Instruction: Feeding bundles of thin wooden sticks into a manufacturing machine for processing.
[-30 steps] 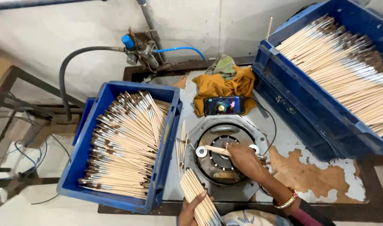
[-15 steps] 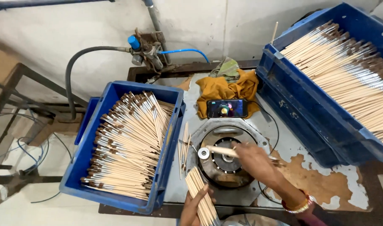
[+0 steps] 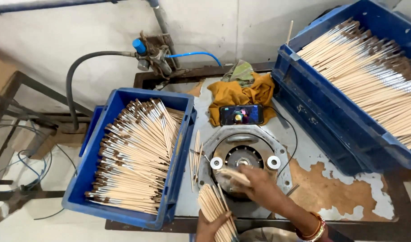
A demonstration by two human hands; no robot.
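My left hand [image 3: 211, 225] grips a bundle of thin pale wooden sticks [image 3: 213, 206] at the bottom edge of the view, fanning up toward the round metal machine plate [image 3: 246, 157]. My right hand [image 3: 258, 187] reaches across the plate's lower part and pinches a single wooden stick [image 3: 234, 175] that points left. Two white rollers [image 3: 216, 163] sit at the left and right of the plate's hub. A few loose sticks [image 3: 195, 154] lie on the table between the plate and the left crate.
A blue crate [image 3: 131, 157] full of brush handles with dark tips stands at left. A bigger blue crate [image 3: 349, 85] of sticks sits at right. A phone [image 3: 241, 114] with a lit screen rests on an orange cloth [image 3: 241, 92]. Hoses and a valve [image 3: 149, 54] run along the wall.
My right hand has pulled back from the plate's centre toward me, holding one stick. The view has shifted slightly. The left hand's bundle stays at the bottom.
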